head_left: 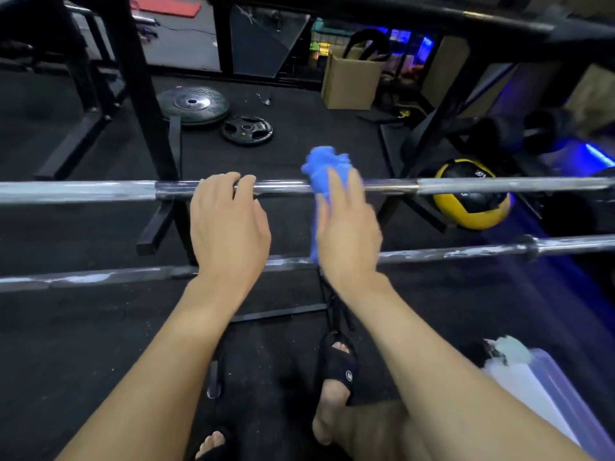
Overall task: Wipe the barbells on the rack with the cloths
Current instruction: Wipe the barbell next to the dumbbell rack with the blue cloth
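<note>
Now a blue cloth (321,174) sits on the upper barbell (100,191) of the rack.

Right hand (346,227) holds the cloth against the bar, fingers extended over it; left hand (229,221) curls over the same bar just beside. A lower barbell (466,252) runs nearer, above the black floor (299,121) with weight plates (193,103) and a yellow medicine ball (472,207).

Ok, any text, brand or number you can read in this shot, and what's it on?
Nothing reads cleanly.
Large weight plate: raised lettering near the rim, too blurred to read.
Small weight plate: pale marks, illegible.
Yellow and black medicine ball: white marking near its top, too blurred.
Black slide sandal: small round white logo, no readable letters.
</note>
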